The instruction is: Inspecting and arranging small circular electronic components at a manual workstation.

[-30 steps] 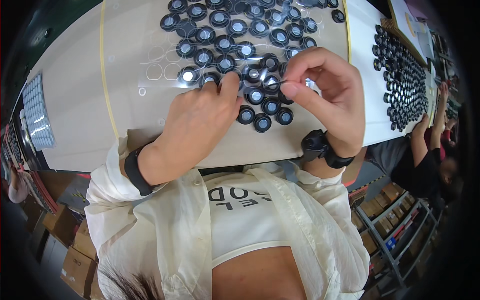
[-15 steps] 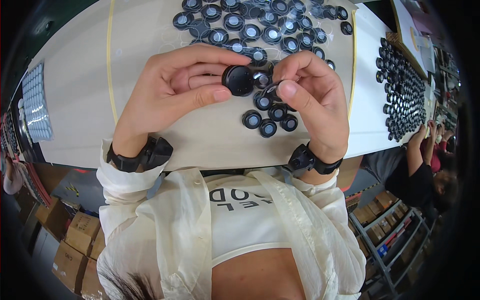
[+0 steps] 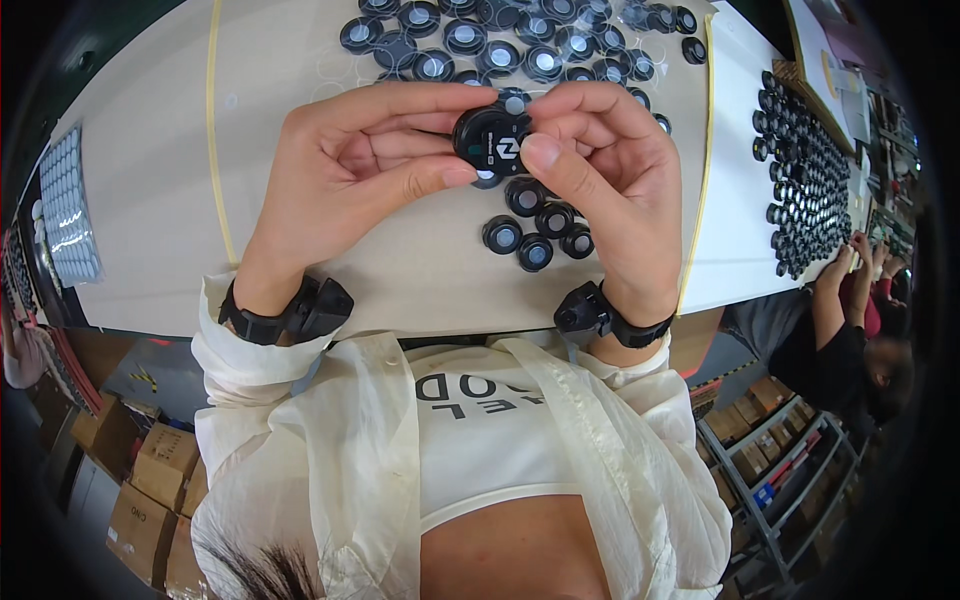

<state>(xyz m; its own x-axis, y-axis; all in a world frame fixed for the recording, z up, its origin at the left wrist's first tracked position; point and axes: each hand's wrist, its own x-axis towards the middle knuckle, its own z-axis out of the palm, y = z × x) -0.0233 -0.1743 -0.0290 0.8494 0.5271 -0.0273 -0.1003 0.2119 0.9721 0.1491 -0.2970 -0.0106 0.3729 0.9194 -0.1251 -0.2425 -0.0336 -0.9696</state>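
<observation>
A round black puck-like part (image 3: pixel 464 130) is tilted upright between the fingers and thumb of my left hand (image 3: pixel 345 165), its face turned toward me. At that face, my right hand (image 3: pixel 615 165) pinches a thin round black label (image 3: pixel 501 150) with a white mark between thumb and index finger. The label overlaps the right side of the face; I cannot tell whether it sticks there. Just below the hands lies a small cluster of black round parts (image 3: pixel 535 252) with pale centres.
Many similar black parts (image 3: pixel 465 37) and clear plastic sheets cover the far middle of the table. Yellow tape strips (image 3: pixel 213 130) run along both sides. A pack of pale round pieces (image 3: pixel 72 210) lies far left. Rows of black parts (image 3: pixel 808 190) and a co-worker's arms (image 3: pixel 832 290) are at right.
My right hand has moved left, bringing the label from beside the black part onto its face. The label's marked side now shows. My left hand still holds the part.
</observation>
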